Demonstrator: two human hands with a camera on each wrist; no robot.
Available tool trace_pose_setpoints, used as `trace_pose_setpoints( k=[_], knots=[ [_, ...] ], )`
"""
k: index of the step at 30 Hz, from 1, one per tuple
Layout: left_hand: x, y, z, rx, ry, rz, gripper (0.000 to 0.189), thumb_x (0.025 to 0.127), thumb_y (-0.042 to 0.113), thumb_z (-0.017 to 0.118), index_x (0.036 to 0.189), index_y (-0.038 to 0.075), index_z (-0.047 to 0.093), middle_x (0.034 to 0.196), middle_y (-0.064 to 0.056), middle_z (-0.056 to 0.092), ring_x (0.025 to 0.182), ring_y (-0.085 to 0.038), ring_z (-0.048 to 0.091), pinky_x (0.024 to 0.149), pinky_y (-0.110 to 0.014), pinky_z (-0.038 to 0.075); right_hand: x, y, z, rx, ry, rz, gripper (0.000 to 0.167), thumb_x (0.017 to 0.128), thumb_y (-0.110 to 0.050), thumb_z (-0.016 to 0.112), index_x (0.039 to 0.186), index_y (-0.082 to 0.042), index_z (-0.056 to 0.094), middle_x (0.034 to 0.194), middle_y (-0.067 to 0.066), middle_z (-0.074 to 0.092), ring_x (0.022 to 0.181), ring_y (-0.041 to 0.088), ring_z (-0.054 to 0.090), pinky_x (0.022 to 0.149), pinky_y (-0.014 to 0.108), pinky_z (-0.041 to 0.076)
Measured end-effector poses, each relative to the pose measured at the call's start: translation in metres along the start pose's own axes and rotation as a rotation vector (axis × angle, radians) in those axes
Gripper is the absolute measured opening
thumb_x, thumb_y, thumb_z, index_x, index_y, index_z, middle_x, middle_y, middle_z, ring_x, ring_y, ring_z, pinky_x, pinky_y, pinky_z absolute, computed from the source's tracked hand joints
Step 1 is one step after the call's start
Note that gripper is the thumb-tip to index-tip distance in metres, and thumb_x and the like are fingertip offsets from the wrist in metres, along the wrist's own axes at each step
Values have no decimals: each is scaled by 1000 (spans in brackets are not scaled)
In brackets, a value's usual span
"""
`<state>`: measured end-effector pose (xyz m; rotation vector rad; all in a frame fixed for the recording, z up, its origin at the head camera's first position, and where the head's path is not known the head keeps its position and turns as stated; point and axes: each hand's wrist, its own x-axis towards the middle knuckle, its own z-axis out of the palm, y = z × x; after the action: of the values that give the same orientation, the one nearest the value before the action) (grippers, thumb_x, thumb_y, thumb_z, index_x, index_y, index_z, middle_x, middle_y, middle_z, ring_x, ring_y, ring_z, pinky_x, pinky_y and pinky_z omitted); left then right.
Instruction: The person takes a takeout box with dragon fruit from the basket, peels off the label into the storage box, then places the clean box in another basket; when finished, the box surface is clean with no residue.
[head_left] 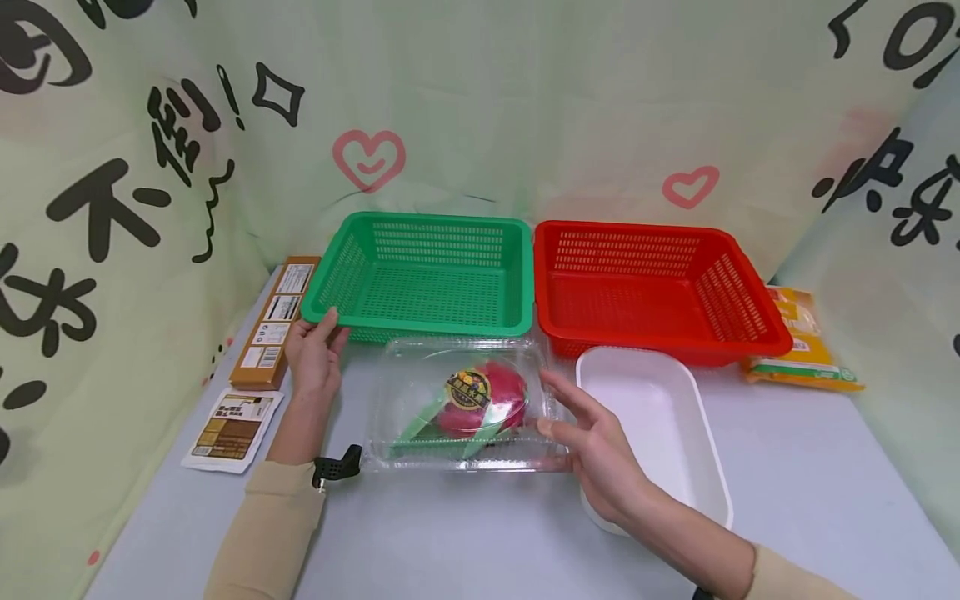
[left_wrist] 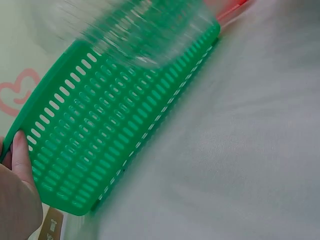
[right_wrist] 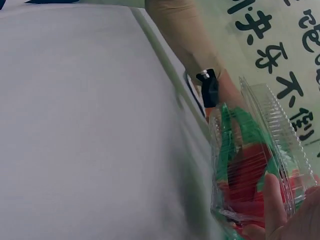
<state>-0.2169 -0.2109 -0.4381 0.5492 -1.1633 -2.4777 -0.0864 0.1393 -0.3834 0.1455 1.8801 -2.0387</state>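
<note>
My left hand (head_left: 317, 357) pinches the front left corner of the green basket's rim (head_left: 416, 327), thumb on the outer wall in the left wrist view. With the right hand (head_left: 609, 467) I hold a clear plastic clamshell box (head_left: 416, 379) by its right side. The right wrist view shows that thumb (right_wrist: 273, 202) pressed against the box's wall. Through the plastic shows a red fruit (head_left: 507, 395) with green strips and a round black and gold label. The box is in front of the green basket, overlapping its lower edge in the head view. The basket has slotted walls.
Beside the green basket stands a red basket (head_left: 660, 348). A white tray (head_left: 663, 408) lies partly behind my right forearm. At left are a brown carton (head_left: 272, 329) and a white-and-brown pouch (head_left: 234, 427); a yellow packet (head_left: 806, 346) lies at right. Printed curtains surround the table.
</note>
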Motion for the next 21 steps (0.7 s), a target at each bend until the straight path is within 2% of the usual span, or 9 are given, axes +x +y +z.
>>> trace_pose_setpoints(
  k=[4, 7, 9, 15, 21],
  knots=[
    [0, -1, 0, 26, -9, 7, 20, 94, 7, 66, 104, 5, 50, 102, -4, 54, 80, -8, 63, 68, -16, 58, 3, 8, -2, -33, 21, 23, 64, 93, -9, 58, 151, -28, 39, 160, 5, 27, 134, 31, 39, 81, 35, 60],
    [0, -1, 0, 34, -11, 13, 20, 94, 8, 67, 105, 5, 50, 103, -3, 55, 81, -8, 63, 69, -16, 58, 5, 12, -2, -48, 26, 19, 63, 94, -9, 58, 151, -27, 40, 160, 7, 27, 135, 30, 36, 85, 36, 59],
    [0, -1, 1, 29, -12, 15, 21, 93, 8, 68, 105, 5, 51, 102, -3, 56, 80, -8, 64, 69, -16, 59, 6, 14, -2, -55, 26, 11, 62, 93, -8, 58, 150, -27, 40, 160, 7, 27, 134, 31, 38, 85, 38, 59],
    [0, -2, 1, 14, -17, 11, 20, 93, 7, 67, 105, 5, 51, 101, -3, 57, 79, -8, 64, 68, -16, 58, 5, 16, 2, -119, 23, 16, 61, 91, -7, 60, 147, -23, 40, 158, 10, 29, 117, 29, 51, 73, 38, 60],
    [0, -2, 0, 0, -17, 8, 19, 93, 5, 66, 104, 5, 51, 101, -3, 56, 78, -7, 64, 67, -16, 58, 1, 17, 5, -151, 1, 37, 62, 92, -9, 61, 146, -23, 36, 159, 14, 25, 121, 35, 50, 81, 45, 60]
  ],
)
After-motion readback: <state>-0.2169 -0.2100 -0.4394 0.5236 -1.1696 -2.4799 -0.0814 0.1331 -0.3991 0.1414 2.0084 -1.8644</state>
